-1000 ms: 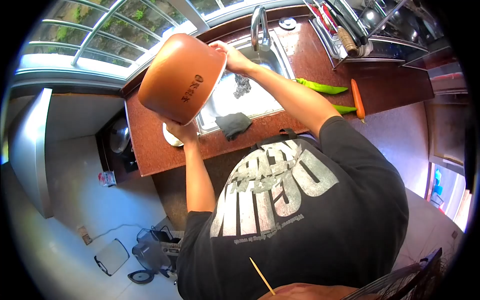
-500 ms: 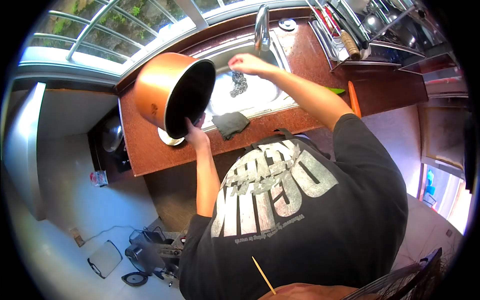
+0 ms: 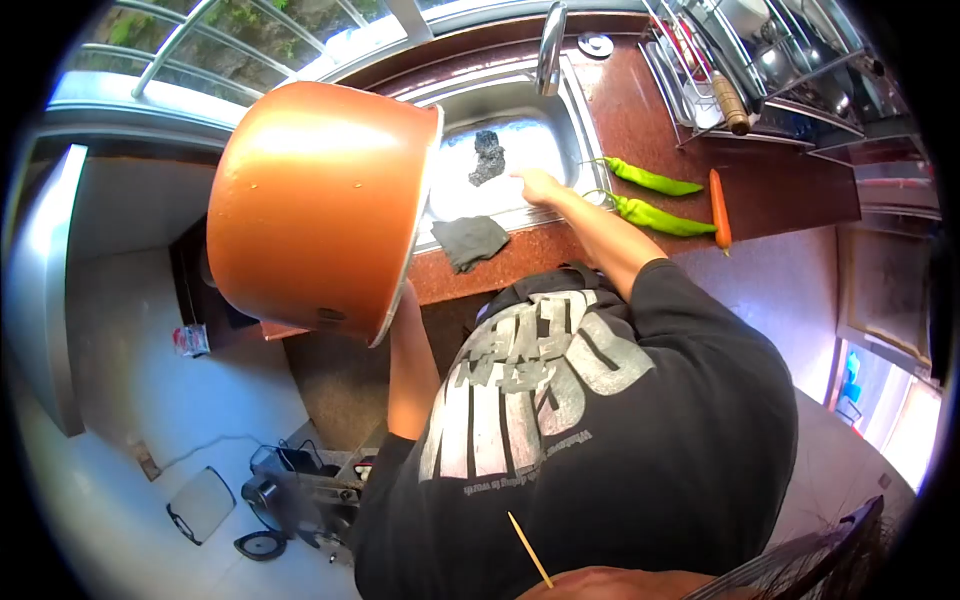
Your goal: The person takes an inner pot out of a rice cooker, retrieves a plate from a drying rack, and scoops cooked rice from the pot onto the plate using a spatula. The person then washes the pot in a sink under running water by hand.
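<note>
An orange pot [image 3: 315, 205] with a pale rim is held up on its side at the left, its mouth turned toward the sink. My left hand [image 3: 405, 298] grips it near the lower rim, with the fingers hidden behind the pot. My right hand [image 3: 538, 187] hovers over the sink's front edge, one finger pointing left and the others loosely bent, with nothing seen in it. Left of that hand, a dark mesh scrubber [image 3: 487, 160] lies in the steel sink [image 3: 500, 98]. A dark cloth [image 3: 470, 243] drapes over the front edge of the sink.
Two green peppers [image 3: 655, 180] and a carrot [image 3: 719, 208] lie on the brown counter [image 3: 640, 120] at right. The faucet [image 3: 550, 50] stands behind the sink. A dish rack [image 3: 760, 70] with a wooden-handled utensil [image 3: 730, 103] fills the back right. A barred window [image 3: 210, 45] borders the left.
The pot has come closer and turned, so its outside now faces me and its dark inside is out of sight. My right hand has moved down and right, away from above the scrubber.
</note>
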`<action>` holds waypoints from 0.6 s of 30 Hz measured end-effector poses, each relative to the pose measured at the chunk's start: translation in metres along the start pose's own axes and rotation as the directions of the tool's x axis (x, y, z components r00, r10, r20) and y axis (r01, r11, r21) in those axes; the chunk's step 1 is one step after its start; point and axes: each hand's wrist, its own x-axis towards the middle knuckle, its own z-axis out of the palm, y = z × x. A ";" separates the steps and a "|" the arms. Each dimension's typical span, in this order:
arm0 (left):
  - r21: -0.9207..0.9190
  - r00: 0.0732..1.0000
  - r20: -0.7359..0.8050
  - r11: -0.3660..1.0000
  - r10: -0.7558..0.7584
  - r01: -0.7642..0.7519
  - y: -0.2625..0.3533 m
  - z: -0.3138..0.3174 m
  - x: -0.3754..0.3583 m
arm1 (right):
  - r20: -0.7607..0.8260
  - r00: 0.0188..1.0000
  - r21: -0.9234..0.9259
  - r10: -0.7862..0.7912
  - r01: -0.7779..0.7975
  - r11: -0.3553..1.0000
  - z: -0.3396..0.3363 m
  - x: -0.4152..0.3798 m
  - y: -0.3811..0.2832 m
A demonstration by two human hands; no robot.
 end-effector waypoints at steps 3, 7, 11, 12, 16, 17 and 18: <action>-0.030 1.000 -0.005 0.999 -0.029 0.029 0.008 0.006 -0.003 | 0.003 1.000 0.256 -0.009 0.008 0.967 -0.090 -0.008 -0.037; -0.057 1.000 0.014 0.998 -0.026 0.027 0.012 0.010 -0.001 | -0.098 0.881 0.517 -0.462 0.442 0.733 -0.208 -0.032 -0.087; -0.043 1.000 0.022 0.999 -0.009 0.010 0.011 0.011 -0.002 | -0.353 0.555 0.787 -0.753 0.612 0.083 -0.221 -0.066 -0.103; -0.040 1.000 0.019 0.999 0.002 -0.001 0.008 0.012 -0.001 | -0.377 0.494 0.902 -0.783 0.390 -0.188 -0.197 -0.059 -0.092; -0.049 1.000 0.026 0.999 -0.009 0.010 0.011 0.014 -0.005 | -0.046 0.946 0.811 -0.320 0.222 0.541 -0.015 -0.017 -0.002; -0.083 0.997 0.073 0.996 -0.011 0.017 0.010 0.015 -0.002 | -0.122 0.970 0.266 -0.209 0.235 0.935 0.002 -0.017 0.010; -0.116 0.993 0.114 0.993 -0.014 0.027 0.008 0.015 0.000 | -0.188 0.965 0.106 -0.181 0.203 0.973 -0.014 -0.022 0.001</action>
